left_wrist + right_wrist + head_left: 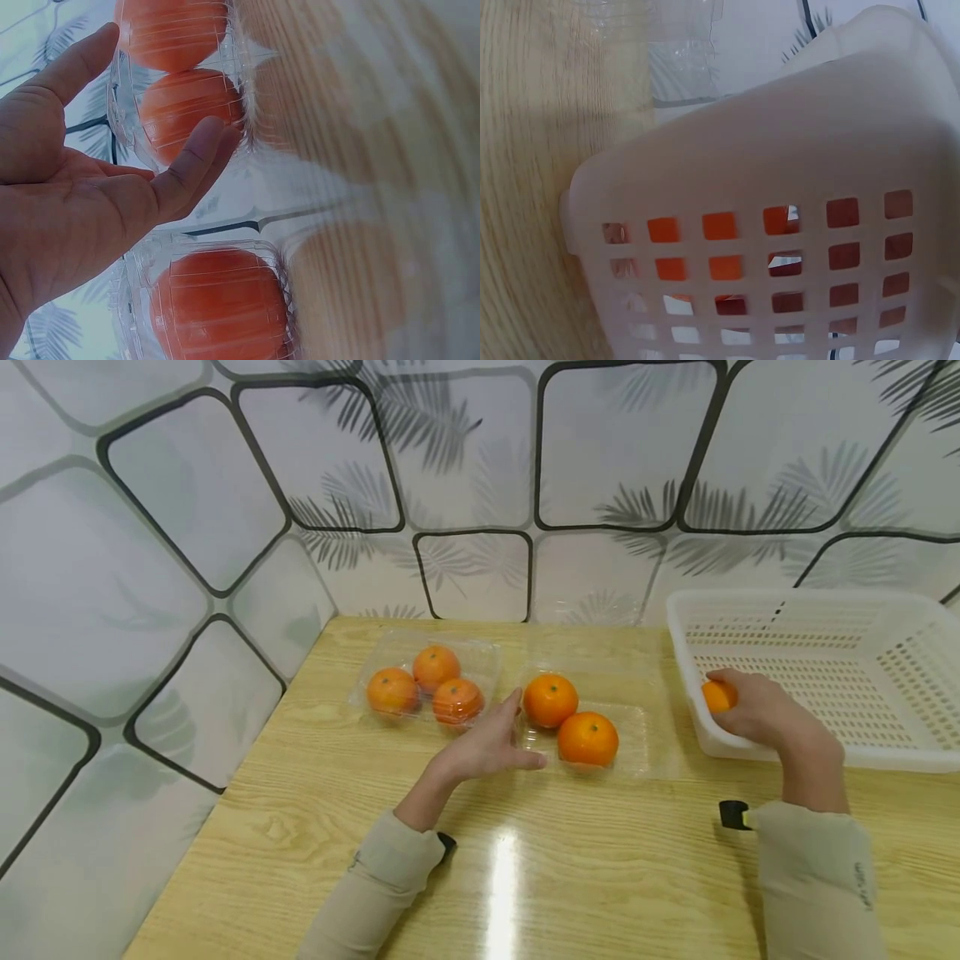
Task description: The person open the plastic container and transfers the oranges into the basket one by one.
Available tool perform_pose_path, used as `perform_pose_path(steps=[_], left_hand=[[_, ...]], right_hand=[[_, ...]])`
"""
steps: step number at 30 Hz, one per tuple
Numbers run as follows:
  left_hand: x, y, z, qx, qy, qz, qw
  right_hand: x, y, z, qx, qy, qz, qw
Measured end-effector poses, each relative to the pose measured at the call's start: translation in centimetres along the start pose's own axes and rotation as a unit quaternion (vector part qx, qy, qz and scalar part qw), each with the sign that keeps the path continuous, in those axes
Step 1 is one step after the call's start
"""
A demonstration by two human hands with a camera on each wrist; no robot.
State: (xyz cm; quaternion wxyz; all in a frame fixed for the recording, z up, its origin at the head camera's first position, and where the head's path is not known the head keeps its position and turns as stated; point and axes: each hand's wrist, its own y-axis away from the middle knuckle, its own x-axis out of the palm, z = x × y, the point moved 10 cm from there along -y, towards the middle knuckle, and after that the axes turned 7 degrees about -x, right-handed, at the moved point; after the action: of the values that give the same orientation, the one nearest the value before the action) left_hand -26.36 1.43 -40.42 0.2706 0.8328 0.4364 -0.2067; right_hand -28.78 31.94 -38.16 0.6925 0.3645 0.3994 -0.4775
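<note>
My left hand (pixel 487 742), fingers spread and relaxed, hovers at the left edge of an open clear plastic box (pixel 637 739) holding two oranges (pixel 551 700). In the left wrist view this hand (pixel 82 187) has nothing in its grasp, and an orange (pixel 191 109) shows behind its fingers. Inside the white basket, at its left end, my right hand (pixel 765 710) grips an orange (pixel 717 696). The right wrist view has that orange (pixel 720 225) visible through the holes of the basket wall (pixel 705 165), which hides most of the hand.
A second clear plastic box (pixel 480 660) with three oranges (pixel 436 668) sits to the left, its lid over them. The white slotted basket (pixel 795 760) stands on the right of the wooden table (pixel 600 877). A patterned wall (pixel 472 468) rises directly behind.
</note>
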Motion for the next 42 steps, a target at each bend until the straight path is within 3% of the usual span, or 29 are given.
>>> perform_pose_path(steps=[13, 42], left_hand=[[-0.02, -0.13, 0.33, 0.003, -0.008, 0.000, 1.0000], [0.04, -0.05, 0.00, -0.008, -0.010, -0.002, 0.9999]], right_hand=[[0.23, -0.03, 0.06, 0.006, -0.020, 0.015, 1.000], [-0.45, 0.41, 0.38, -0.001, -0.027, 0.000, 1.000]])
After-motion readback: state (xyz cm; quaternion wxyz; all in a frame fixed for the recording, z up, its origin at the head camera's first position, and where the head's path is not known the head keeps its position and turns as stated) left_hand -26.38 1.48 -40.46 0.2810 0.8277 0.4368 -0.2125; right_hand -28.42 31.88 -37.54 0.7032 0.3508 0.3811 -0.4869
